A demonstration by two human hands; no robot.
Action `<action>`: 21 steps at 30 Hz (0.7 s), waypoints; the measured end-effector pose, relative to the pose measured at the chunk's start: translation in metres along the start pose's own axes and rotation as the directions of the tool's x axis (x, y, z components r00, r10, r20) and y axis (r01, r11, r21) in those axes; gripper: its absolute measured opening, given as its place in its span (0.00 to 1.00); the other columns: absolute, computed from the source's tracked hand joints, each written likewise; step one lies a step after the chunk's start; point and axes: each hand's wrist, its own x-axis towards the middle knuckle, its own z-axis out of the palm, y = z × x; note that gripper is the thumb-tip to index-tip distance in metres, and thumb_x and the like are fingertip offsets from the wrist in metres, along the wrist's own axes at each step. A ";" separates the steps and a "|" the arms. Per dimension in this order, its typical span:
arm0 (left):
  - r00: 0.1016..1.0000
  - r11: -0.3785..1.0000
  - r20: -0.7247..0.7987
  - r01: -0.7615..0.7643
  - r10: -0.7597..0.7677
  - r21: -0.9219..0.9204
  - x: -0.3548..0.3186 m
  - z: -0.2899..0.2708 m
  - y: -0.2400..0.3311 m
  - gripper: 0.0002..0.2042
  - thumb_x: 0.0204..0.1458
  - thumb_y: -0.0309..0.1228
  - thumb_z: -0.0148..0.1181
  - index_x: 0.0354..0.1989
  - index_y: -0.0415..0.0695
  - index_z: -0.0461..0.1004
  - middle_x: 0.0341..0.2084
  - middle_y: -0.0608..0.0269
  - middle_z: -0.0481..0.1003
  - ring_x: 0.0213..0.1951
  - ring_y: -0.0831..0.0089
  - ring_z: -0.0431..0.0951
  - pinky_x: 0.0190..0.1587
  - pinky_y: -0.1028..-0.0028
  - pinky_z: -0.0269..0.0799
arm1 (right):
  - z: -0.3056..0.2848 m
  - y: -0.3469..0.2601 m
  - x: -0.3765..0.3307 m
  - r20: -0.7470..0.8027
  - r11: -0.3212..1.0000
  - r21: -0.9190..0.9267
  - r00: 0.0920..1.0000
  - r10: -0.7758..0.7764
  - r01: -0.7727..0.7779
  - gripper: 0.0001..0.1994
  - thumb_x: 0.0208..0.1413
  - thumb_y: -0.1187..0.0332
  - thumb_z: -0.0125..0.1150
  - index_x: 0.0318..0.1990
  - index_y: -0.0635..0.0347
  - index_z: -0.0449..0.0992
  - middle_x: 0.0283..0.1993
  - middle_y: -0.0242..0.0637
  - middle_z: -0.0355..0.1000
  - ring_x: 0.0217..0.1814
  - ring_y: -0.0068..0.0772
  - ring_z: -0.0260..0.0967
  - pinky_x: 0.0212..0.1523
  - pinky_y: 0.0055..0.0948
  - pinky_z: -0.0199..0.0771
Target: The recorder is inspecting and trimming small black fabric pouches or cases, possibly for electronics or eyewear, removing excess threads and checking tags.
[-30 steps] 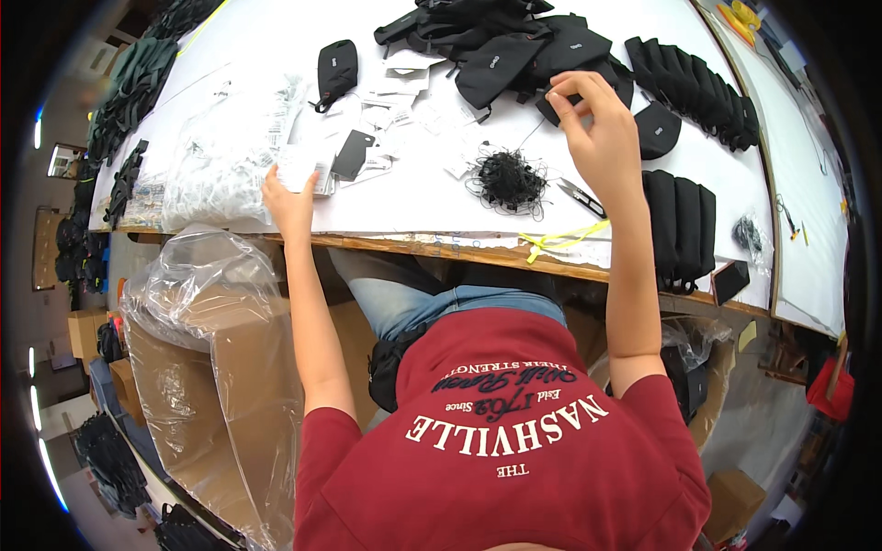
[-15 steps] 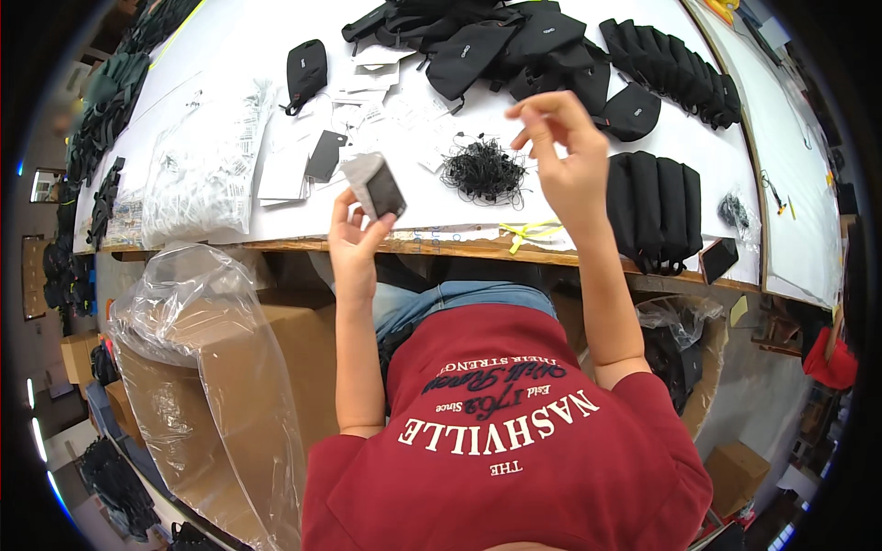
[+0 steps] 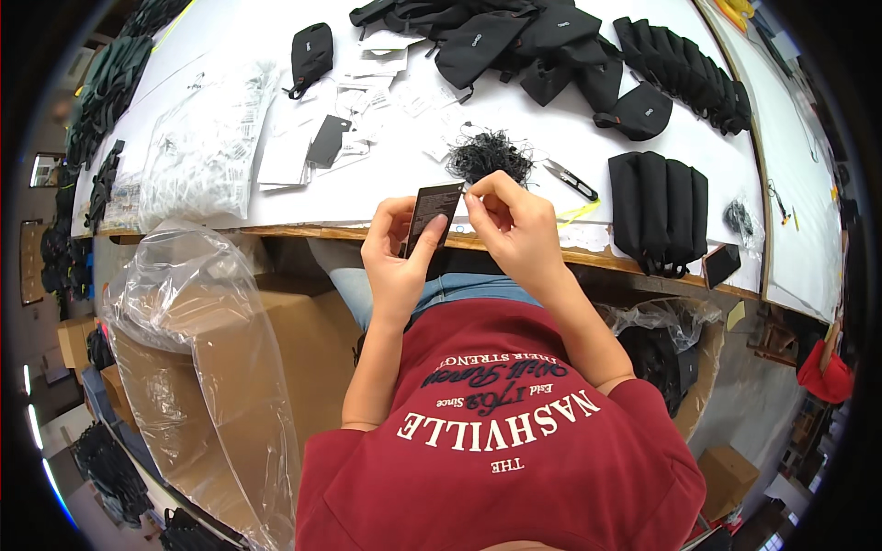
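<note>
My left hand [image 3: 393, 259] grips a black hang tag [image 3: 432, 209] upright at the table's near edge, thumb flat on its printed side. At the tag's top right corner, close to its small hole, my right hand [image 3: 522, 230] has thumb and forefinger pinched together. Whatever lies in that pinch is too fine to make out. Just beyond my hands lies a tangled heap of thin black strings [image 3: 490, 156]. Thread snips [image 3: 571, 180] with a black handle rest right of the heap, beside a yellow strip [image 3: 579, 212].
White cards [image 3: 285, 161] and a dark card [image 3: 328, 140] lie left of the strings, by a clear bag of labels [image 3: 202, 151]. Black pouches [image 3: 478, 46] are piled at the back; more stand in rows [image 3: 659, 211] at right. A plastic-lined carton [image 3: 216, 367] stands below the table's edge.
My left hand has moved right with the tag and turned it. My right hand has come down from above the strings to the tag's corner. The snips now show.
</note>
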 end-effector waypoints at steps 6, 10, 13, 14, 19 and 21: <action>0.992 0.977 -0.020 -0.115 0.121 0.177 -0.004 -0.001 -0.005 0.12 0.48 0.19 0.62 0.41 0.39 0.72 0.28 0.68 0.72 0.32 0.81 0.73 0.35 0.81 0.70 | 0.002 0.001 -0.002 0.007 0.999 -0.039 0.999 -0.032 0.032 0.04 0.53 0.72 0.58 0.29 0.61 0.69 0.16 0.34 0.63 0.17 0.29 0.62 0.20 0.27 0.62; 0.976 0.948 0.050 -0.219 0.213 0.233 -0.001 -0.001 -0.001 0.09 0.47 0.18 0.61 0.38 0.39 0.75 0.35 0.62 0.76 0.38 0.76 0.75 0.39 0.79 0.70 | 0.002 0.001 -0.003 0.008 0.999 -0.030 1.000 -0.022 0.022 0.04 0.53 0.72 0.57 0.30 0.61 0.69 0.16 0.35 0.63 0.17 0.29 0.62 0.20 0.28 0.62; 0.966 0.949 0.112 -0.249 0.231 0.194 0.000 -0.007 -0.003 0.09 0.47 0.16 0.61 0.37 0.39 0.76 0.40 0.58 0.77 0.41 0.74 0.75 0.42 0.77 0.70 | 0.000 -0.001 -0.002 0.017 1.000 -0.006 1.000 -0.009 0.009 0.04 0.54 0.72 0.57 0.30 0.61 0.70 0.17 0.35 0.64 0.17 0.30 0.62 0.20 0.28 0.61; 0.970 0.965 0.127 -0.225 0.209 0.131 0.000 -0.008 -0.004 0.09 0.46 0.16 0.60 0.37 0.39 0.76 0.42 0.57 0.77 0.42 0.73 0.75 0.44 0.76 0.70 | 0.000 0.000 -0.002 0.014 0.999 -0.003 0.999 -0.032 0.032 0.03 0.54 0.73 0.58 0.31 0.61 0.70 0.17 0.35 0.64 0.17 0.28 0.62 0.20 0.26 0.60; 0.979 0.989 0.138 -0.147 0.150 -0.033 -0.003 -0.013 -0.004 0.08 0.48 0.17 0.59 0.38 0.37 0.75 0.42 0.54 0.76 0.41 0.72 0.75 0.43 0.76 0.70 | -0.005 -0.002 -0.002 0.038 0.985 0.150 0.996 0.086 -0.091 0.03 0.54 0.74 0.59 0.34 0.61 0.72 0.17 0.30 0.64 0.17 0.16 0.59 0.20 0.20 0.58; 0.975 0.989 0.169 -0.142 0.146 -0.039 -0.001 -0.019 -0.007 0.05 0.52 0.21 0.57 0.38 0.37 0.75 0.42 0.53 0.76 0.40 0.72 0.75 0.41 0.76 0.71 | -0.008 0.007 -0.002 0.103 0.955 0.278 0.992 0.078 -0.104 0.04 0.53 0.75 0.60 0.35 0.61 0.73 0.18 0.26 0.65 0.19 0.10 0.56 0.21 0.17 0.56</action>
